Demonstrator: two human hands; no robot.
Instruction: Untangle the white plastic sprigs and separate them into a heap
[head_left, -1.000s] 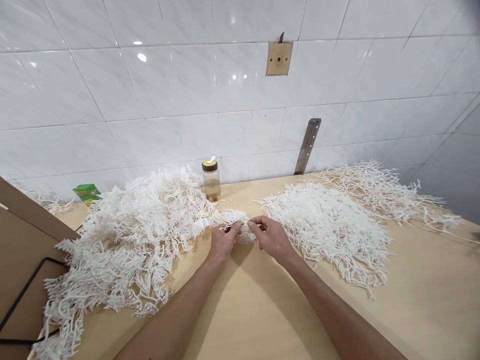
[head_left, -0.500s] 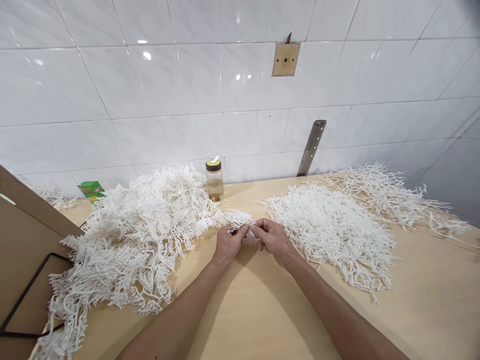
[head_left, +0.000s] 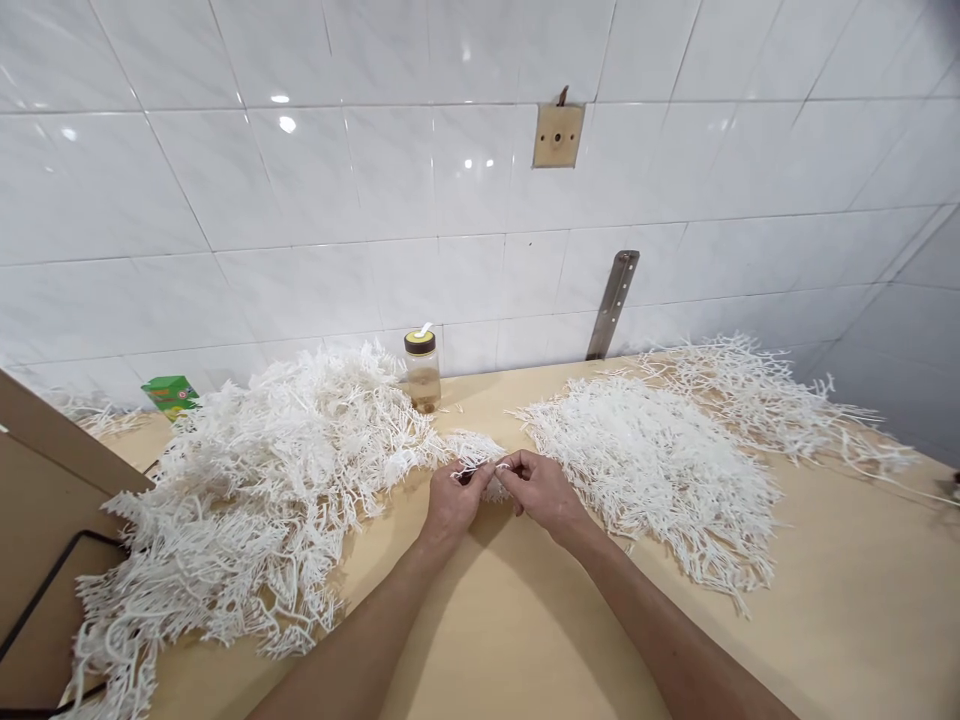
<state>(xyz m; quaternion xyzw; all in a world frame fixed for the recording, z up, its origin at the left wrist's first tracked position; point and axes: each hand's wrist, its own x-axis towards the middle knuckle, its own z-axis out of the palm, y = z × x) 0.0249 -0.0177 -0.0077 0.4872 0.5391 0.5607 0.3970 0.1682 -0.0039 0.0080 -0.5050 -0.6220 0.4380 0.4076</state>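
Note:
My left hand (head_left: 452,503) is closed in a pinch on a small white branched plastic piece (head_left: 466,472), whose thin tips stick out past the fingers. Fingertip to fingertip with it, my right hand (head_left: 541,490) pinches at the same piece from the right. The fingers hide most of what lies between them. Just behind the hands lies a small heap of white branched pieces (head_left: 474,446). To the left spreads a large tangled pile of such pieces (head_left: 247,510), and on the right a flatter pile (head_left: 652,470).
A lidded clear bottle (head_left: 424,375) with brownish liquid stands near the wall. A green box (head_left: 169,394) sits behind the left pile. Longer white branched strands (head_left: 757,395) lie at back right. A metal bracket (head_left: 613,305) leans on the tiled wall. A brown board (head_left: 52,520) stands at left.
The view has shifted slightly, so the scene sits a little lower and further left. Both hands stay together, with the right fingertips slightly closer to the left ones.

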